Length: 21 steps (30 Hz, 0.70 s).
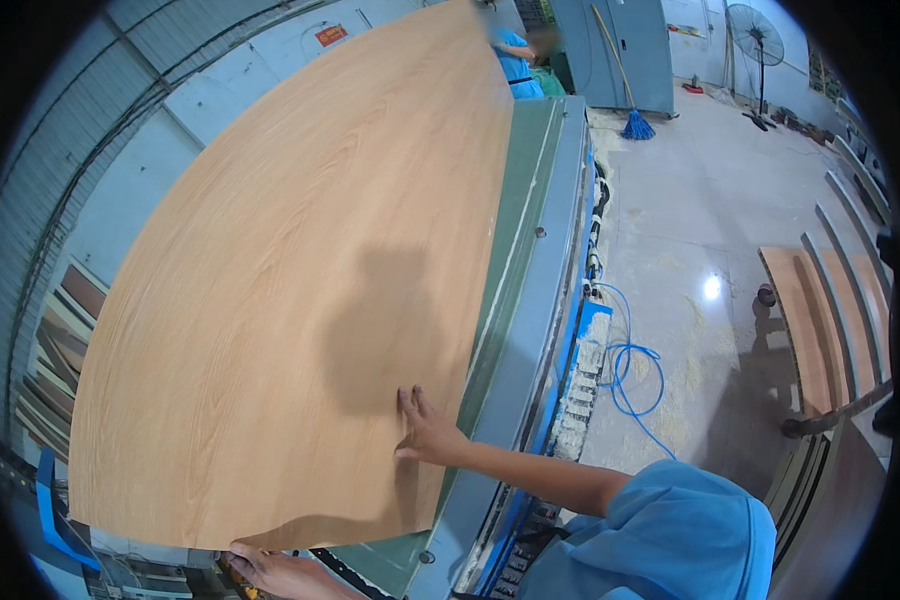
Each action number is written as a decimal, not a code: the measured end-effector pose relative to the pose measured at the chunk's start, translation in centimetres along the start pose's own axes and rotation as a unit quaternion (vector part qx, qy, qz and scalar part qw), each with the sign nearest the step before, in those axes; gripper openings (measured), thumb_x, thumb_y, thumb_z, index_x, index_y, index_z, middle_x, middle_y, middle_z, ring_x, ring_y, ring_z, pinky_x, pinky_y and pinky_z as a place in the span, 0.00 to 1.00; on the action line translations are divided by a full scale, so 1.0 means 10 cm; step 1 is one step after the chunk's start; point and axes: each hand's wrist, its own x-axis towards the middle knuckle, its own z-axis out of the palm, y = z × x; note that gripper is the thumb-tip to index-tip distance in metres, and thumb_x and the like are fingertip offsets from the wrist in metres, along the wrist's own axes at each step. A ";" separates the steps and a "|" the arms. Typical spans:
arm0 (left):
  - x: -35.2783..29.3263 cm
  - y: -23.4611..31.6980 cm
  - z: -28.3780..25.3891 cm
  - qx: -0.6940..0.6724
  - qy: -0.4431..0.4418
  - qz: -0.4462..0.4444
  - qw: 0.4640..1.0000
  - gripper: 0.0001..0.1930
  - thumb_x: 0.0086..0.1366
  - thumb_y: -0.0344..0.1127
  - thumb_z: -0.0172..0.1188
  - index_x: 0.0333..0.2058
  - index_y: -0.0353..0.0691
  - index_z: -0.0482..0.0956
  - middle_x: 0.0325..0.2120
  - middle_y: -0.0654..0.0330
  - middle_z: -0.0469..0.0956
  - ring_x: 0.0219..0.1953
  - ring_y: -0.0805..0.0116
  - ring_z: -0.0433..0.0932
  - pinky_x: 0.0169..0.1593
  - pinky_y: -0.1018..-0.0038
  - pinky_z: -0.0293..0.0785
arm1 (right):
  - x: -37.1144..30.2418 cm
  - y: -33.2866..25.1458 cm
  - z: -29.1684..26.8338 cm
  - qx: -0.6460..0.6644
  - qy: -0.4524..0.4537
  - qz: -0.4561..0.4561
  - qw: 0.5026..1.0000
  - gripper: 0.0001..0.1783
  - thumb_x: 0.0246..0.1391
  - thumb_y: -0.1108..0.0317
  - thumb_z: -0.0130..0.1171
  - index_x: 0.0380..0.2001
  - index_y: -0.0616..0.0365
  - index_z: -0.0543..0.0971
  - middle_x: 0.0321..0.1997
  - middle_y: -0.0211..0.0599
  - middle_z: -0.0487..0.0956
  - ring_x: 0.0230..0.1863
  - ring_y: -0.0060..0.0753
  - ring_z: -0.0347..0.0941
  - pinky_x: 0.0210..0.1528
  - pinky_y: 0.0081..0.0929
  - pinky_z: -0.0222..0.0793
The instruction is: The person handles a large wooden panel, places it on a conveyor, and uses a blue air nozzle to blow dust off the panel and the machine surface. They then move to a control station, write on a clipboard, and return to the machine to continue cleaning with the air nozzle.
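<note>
Your right hand (428, 430) lies flat, fingers spread, on the wood-grain panel (300, 280) near its near right edge, gripping nothing, while your left hand (270, 570) curls under the panel's near end. The panel's long axis runs away from both hands (toward a co-worker (515, 60) at its far end), over the green machine bed (530, 200).

We are stretching our right arm forward in its blue sleeve, pressing the right hand (428, 432) flat with fingers spread. Our left hand (270, 572) is curling its fingers low near the bottom edge, palm hidden.
</note>
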 end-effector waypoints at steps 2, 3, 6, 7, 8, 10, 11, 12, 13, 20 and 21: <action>0.06 -0.06 0.06 0.007 0.019 0.016 1.000 0.30 0.76 0.48 0.52 0.64 0.27 0.65 0.64 0.45 0.67 0.60 0.55 0.70 0.65 0.61 0.64 | 0.01 0.07 0.01 0.006 -0.011 -0.001 1.000 0.69 0.47 0.47 0.74 0.76 0.57 0.38 0.74 0.81 0.40 0.74 0.76 0.48 0.72 0.51 0.57; 0.07 -0.06 0.08 0.023 0.026 0.032 0.999 0.30 0.76 0.48 0.52 0.64 0.27 0.65 0.64 0.45 0.67 0.60 0.55 0.69 0.66 0.61 0.63 | 0.01 0.10 0.01 0.019 -0.023 0.000 1.000 0.69 0.46 0.47 0.75 0.76 0.57 0.37 0.74 0.81 0.40 0.75 0.76 0.45 0.73 0.52 0.55; 0.04 -0.06 0.14 0.035 0.035 0.034 0.998 0.31 0.76 0.49 0.51 0.65 0.26 0.64 0.65 0.45 0.66 0.61 0.55 0.69 0.66 0.61 0.63 | -0.03 0.17 0.04 0.021 -0.006 -0.033 0.999 0.69 0.46 0.49 0.76 0.76 0.57 0.37 0.74 0.81 0.41 0.76 0.77 0.42 0.73 0.54 0.53; 0.02 -0.04 0.17 0.034 0.035 0.029 0.998 0.32 0.76 0.49 0.50 0.65 0.26 0.64 0.65 0.45 0.66 0.61 0.55 0.68 0.66 0.61 0.62 | -0.04 0.18 0.06 0.014 -0.011 -0.029 0.999 0.69 0.46 0.50 0.76 0.76 0.57 0.37 0.73 0.82 0.41 0.76 0.77 0.42 0.74 0.54 0.53; 0.00 -0.02 0.20 0.073 0.049 0.044 0.995 0.32 0.76 0.50 0.50 0.65 0.26 0.64 0.65 0.45 0.66 0.61 0.54 0.69 0.66 0.60 0.62 | -0.06 0.19 0.08 0.023 0.007 -0.041 0.999 0.68 0.47 0.50 0.75 0.76 0.57 0.37 0.73 0.82 0.41 0.76 0.78 0.42 0.74 0.54 0.53; -0.07 0.03 0.24 0.152 0.080 0.071 0.983 0.33 0.76 0.51 0.49 0.65 0.26 0.63 0.65 0.45 0.66 0.61 0.53 0.69 0.67 0.60 0.62 | -0.09 0.20 0.13 0.034 -0.018 -0.012 0.999 0.67 0.48 0.51 0.75 0.76 0.56 0.38 0.73 0.81 0.41 0.76 0.78 0.41 0.74 0.54 0.53; -0.10 0.05 0.26 0.139 0.081 0.058 0.985 0.33 0.76 0.51 0.49 0.65 0.27 0.64 0.65 0.45 0.66 0.61 0.52 0.69 0.66 0.60 0.62 | -0.09 0.21 0.14 0.034 0.000 -0.024 0.999 0.68 0.48 0.51 0.75 0.76 0.57 0.37 0.74 0.81 0.41 0.76 0.78 0.41 0.74 0.54 0.53; -0.12 0.07 0.27 0.127 0.077 0.047 0.988 0.33 0.76 0.52 0.49 0.65 0.27 0.64 0.65 0.45 0.66 0.61 0.52 0.69 0.66 0.59 0.62 | -0.10 0.21 0.16 0.040 0.002 -0.022 0.999 0.68 0.48 0.51 0.75 0.76 0.57 0.37 0.74 0.80 0.42 0.76 0.78 0.41 0.74 0.54 0.53; -0.13 0.08 0.31 0.106 0.072 0.036 0.991 0.32 0.76 0.52 0.49 0.65 0.27 0.64 0.65 0.44 0.66 0.60 0.51 0.69 0.66 0.59 0.63 | -0.08 0.22 0.17 0.041 -0.025 -0.006 0.999 0.68 0.47 0.52 0.75 0.76 0.57 0.37 0.74 0.80 0.42 0.76 0.77 0.40 0.74 0.54 0.52; 0.12 -0.02 0.27 0.089 0.066 0.000 0.994 0.31 0.76 0.50 0.51 0.66 0.29 0.63 0.65 0.46 0.65 0.61 0.52 0.67 0.67 0.57 0.60 | -0.06 0.20 0.26 0.053 -0.010 0.012 0.998 0.69 0.46 0.51 0.76 0.76 0.57 0.37 0.75 0.77 0.41 0.76 0.76 0.41 0.76 0.53 0.49; 0.19 -0.07 0.27 0.075 0.065 0.007 0.995 0.31 0.76 0.49 0.51 0.65 0.29 0.63 0.65 0.46 0.65 0.62 0.52 0.66 0.67 0.57 0.60 | -0.05 0.19 0.27 0.047 -0.013 0.021 0.999 0.69 0.45 0.51 0.76 0.76 0.57 0.37 0.75 0.77 0.41 0.76 0.76 0.42 0.76 0.53 0.49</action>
